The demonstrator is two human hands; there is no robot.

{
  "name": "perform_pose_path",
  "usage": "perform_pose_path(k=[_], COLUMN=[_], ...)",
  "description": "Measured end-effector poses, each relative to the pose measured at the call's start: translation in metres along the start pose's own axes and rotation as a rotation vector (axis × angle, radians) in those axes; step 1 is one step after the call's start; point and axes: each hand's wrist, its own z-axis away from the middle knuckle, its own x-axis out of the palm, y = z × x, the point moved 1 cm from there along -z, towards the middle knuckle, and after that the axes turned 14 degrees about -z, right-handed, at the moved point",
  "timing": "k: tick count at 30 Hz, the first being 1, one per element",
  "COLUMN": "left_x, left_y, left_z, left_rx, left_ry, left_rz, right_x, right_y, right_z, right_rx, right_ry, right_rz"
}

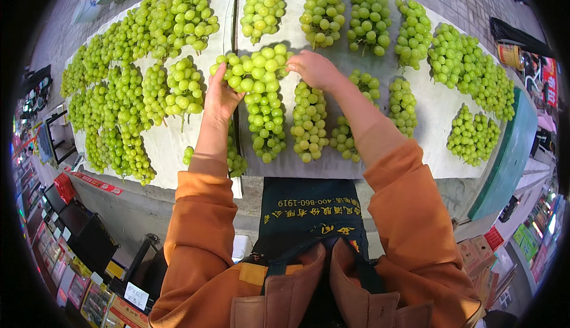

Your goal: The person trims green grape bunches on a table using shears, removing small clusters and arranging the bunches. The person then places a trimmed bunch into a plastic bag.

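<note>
A bunch of green grapes (258, 67) is held sideways in front of me, just above the cloth. My left hand (221, 94) supports its left end, with the thumb on top and the other fingers underneath. At the opposite end, my right hand (314, 70) pinches the bunch at its stem. Directly below hangs or lies another grape bunch (266, 127); its upper part is hidden by the held one. A yellower bunch (308, 125) rests on the cloth below my right hand. My forearms partly cover other bunches.
Several bunches stand in a row along the far side, such as one bunch (323, 9). More grapes (120, 114) crowd the left half of the white cloth (276, 170). A dark gap (236, 12) divides the table surface. A green board (505, 163) borders the right edge.
</note>
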Motion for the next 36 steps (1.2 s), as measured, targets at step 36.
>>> perform_pose_path(k=[36], left_x=[0.483], left_y=[-0.216], left_z=[-0.008], left_rx=[-0.164], left_ry=[-0.434], left_rz=[-1.537], right_x=[-0.063], right_y=[0.212], right_z=[0.361], right_rx=[0.383], right_ry=[0.715], right_rz=[-2.284])
